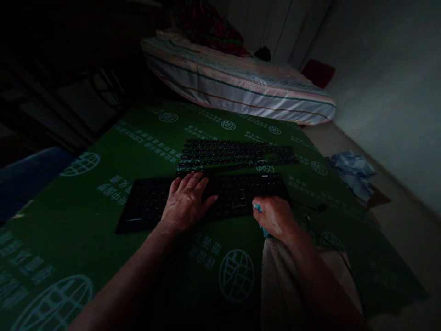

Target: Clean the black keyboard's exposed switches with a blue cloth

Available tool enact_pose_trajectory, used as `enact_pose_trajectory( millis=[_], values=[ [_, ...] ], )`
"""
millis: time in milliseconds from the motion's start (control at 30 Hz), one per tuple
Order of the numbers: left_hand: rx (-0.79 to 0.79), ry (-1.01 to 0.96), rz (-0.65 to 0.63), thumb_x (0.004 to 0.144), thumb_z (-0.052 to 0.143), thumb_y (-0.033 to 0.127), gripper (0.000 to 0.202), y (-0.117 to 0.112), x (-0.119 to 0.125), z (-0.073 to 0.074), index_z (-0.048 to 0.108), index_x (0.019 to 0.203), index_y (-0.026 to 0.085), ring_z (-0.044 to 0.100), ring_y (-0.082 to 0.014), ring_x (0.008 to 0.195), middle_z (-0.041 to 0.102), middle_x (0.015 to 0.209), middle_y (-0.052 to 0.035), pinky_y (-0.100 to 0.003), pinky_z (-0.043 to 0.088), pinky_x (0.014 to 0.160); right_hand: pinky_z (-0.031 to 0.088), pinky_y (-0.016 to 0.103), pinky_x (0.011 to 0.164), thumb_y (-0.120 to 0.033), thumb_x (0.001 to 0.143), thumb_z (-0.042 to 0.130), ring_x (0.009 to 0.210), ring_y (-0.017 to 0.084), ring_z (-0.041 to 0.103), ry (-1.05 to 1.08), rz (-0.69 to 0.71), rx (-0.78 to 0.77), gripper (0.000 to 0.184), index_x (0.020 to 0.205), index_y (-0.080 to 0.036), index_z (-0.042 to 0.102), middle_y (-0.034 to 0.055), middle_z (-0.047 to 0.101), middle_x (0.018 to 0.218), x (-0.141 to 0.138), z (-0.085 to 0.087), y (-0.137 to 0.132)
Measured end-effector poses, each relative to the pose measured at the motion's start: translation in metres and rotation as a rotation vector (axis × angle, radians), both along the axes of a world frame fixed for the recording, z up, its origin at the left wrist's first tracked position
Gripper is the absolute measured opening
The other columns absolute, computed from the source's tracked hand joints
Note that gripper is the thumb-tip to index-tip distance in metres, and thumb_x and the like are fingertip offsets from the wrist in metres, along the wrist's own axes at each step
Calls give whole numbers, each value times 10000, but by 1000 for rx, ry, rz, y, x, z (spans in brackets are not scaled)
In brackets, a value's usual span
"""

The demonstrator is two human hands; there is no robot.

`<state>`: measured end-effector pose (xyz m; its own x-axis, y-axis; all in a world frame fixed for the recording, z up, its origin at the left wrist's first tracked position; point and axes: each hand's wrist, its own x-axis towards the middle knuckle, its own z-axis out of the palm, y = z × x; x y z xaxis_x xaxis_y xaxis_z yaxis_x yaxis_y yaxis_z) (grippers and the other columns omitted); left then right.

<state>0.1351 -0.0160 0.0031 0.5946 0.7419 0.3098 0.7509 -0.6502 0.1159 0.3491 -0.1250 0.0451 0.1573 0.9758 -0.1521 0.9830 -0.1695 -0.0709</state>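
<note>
A black keyboard base (223, 202) lies across the green printed sheet, its keycaps off over much of what shows. My left hand (186, 200) rests on it palm down, fingers stretched towards its far edge. Closed at the base's right end is my right hand (274, 214), gripping a turquoise cloth-like piece (257, 208); most of that piece is hidden in the fist. Just beyond the base, loose black keycaps (220, 149) are laid out in rows like a keyboard. A cable (306, 207) runs off to the right and ends in a plug.
The green sheet (113, 248) has white globe prints and lettering. A pale cloth (275, 276) lies under my right forearm. Behind stands a bed with a striped cover (241, 87). Crumpled blue-white material (353, 170) lies on the floor at right, near the wall. The light is dim.
</note>
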Motion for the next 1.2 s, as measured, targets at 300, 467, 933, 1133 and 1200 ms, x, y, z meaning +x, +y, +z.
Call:
enact_pose_trajectory(
  millis=[300,467,933,1133,1200],
  values=[
    [-16,-3,-2,889,437,483,501,-1,1,5,540,1250,151,399,-320,1283,481,1363,-140,-522,279,1068,355,240,595,-236,819,502,757,159,660,4,-25,4,189,833,-238,691,36,730,809,3,-1,-2],
    [-8,27,6,899,402,502,514,0,1,4,526,1258,155,388,-316,1290,463,1379,-138,-519,281,1065,355,241,595,-249,827,486,762,157,658,-30,-40,-18,202,812,-229,687,40,728,811,2,0,0],
    [54,91,-15,908,272,529,597,11,2,2,519,1255,110,395,-314,1265,463,1364,-152,-491,308,1033,441,270,713,-253,851,451,873,188,654,29,-42,-51,244,918,-194,678,87,718,914,-7,9,6],
    [84,94,-18,905,231,544,623,13,3,0,511,1262,117,408,-300,1250,468,1355,-148,-468,310,1027,463,275,727,-234,843,470,895,194,659,61,-48,-10,235,944,-189,678,90,720,937,-5,7,6],
    [88,101,-20,908,231,541,613,14,3,0,507,1263,125,405,-293,1251,467,1357,-143,-461,313,1025,470,278,727,-237,842,471,896,199,664,57,-64,-1,235,944,-191,678,90,721,934,-5,6,5]
  ],
)
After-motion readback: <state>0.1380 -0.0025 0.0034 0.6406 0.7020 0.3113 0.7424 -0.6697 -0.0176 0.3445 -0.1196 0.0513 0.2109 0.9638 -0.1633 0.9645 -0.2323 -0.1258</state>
